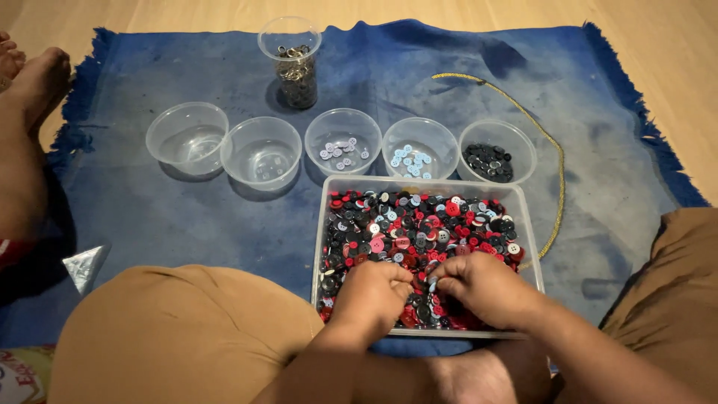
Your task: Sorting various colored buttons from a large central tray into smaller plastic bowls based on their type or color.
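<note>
Both hands dig in clear rectangular plastic tray point(525, 224) of mixed red, black, blue buttons point(419, 224); left hand point(372, 293) and right hand point(482, 284) fingers curled narrow, pinching small buttons. Light, hard, slippery; best pinched by the rims.

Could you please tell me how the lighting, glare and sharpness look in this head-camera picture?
Head view: warm, dim indoor light; soft shadows beside the clear bowls on the blue mat; faint glare on the tray rim; both hands slightly soft over the buttons; frame corners darken.
</note>
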